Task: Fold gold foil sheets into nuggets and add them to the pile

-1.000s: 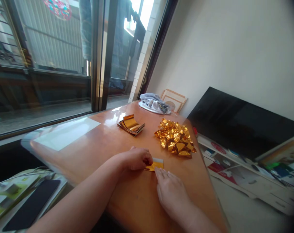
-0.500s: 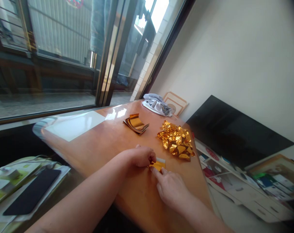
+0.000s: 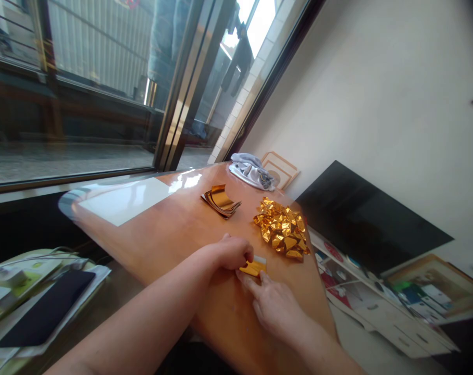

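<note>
Bare surface (image 3: pixel 162 229) is lying open left of the hands toward the window, while a pile of folded gold pieces (image 3: pixel 283 229) and a stack of gold sheets (image 3: pixel 220 200) are standing beyond them.

Two hands (image 3: pixel 256 281), one foil stack (image 3: pixel 220 200) (flat), one folded heap (image 3: pixel 283 230).

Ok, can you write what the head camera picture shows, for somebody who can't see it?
Two bare hands, left hand and right hand, press a small gold foil paper flat on a glossy brown wooden table. Behind it lie a stack of flat gold foil sheets and a heap of folded gold foil pieces.
</note>
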Demonstrator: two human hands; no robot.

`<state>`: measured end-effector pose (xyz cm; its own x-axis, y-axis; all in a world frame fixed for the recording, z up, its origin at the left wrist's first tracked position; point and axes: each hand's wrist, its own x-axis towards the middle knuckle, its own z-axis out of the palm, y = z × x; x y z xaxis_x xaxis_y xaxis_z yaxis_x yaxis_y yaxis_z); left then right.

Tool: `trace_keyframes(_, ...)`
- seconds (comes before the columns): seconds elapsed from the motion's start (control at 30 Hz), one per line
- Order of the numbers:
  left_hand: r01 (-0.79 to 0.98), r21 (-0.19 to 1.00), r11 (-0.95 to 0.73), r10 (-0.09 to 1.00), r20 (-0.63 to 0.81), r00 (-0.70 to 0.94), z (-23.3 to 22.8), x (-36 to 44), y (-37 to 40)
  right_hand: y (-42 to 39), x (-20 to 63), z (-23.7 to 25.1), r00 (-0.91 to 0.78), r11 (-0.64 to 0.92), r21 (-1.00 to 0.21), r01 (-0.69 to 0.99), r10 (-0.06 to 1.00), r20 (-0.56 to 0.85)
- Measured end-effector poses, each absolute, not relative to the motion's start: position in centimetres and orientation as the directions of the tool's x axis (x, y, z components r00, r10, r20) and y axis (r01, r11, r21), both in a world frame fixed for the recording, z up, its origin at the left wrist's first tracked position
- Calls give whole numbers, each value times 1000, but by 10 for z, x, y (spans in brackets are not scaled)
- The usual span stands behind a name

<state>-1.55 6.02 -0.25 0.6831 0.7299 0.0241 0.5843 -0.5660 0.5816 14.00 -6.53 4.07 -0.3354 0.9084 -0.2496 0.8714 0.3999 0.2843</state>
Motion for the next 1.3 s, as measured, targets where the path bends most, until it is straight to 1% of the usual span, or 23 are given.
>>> trace_keyframes(0.2,589,573,-569,737,38,675,-2,-16,60,-72,149,33,-277,310,190,932,944,-180)
trace_keyframes(0.3,594,578,-559,748,43,662,0,-17,60,-69,151,34,-218,240,142,960,964,-150)
trace_keyframes(0.37,602,582,-547,760,43,649,1,-18,60,-64,148,37,-168,185,139,973,978,-120)
trace_keyframes(0.47,617,584,-529,779,44,626,1,-20,61,-54,141,38,-137,144,179,973,989,-50)
trace_keyframes(0.57,630,578,-518,792,48,608,-2,-20,63,-44,136,36,-174,161,190,968,983,51)
trace_keyframes(0.63,635,572,-519,796,54,603,-4,-20,64,-39,136,33,-212,198,148,969,973,87)
trace_keyframes(0.77,628,568,-532,791,69,608,-8,-21,65,-34,139,27,-264,262,47,964,962,67)
trace_keyframes(0.9,619,573,-537,786,74,614,-9,-21,66,-33,143,22,-287,287,9,958,956,56)
trace_keyframes(0.97,617,577,-535,786,72,615,-10,-21,67,-32,144,17,-295,297,-8,955,952,86)
trace_keyframes(1.13,612,588,-529,782,56,621,-9,-24,67,-30,151,-1,-309,334,-85,939,925,219)
trace_keyframes(1.3,618,584,-526,769,16,639,-2,-32,62,-27,152,-8,-285,320,-110,941,924,254)
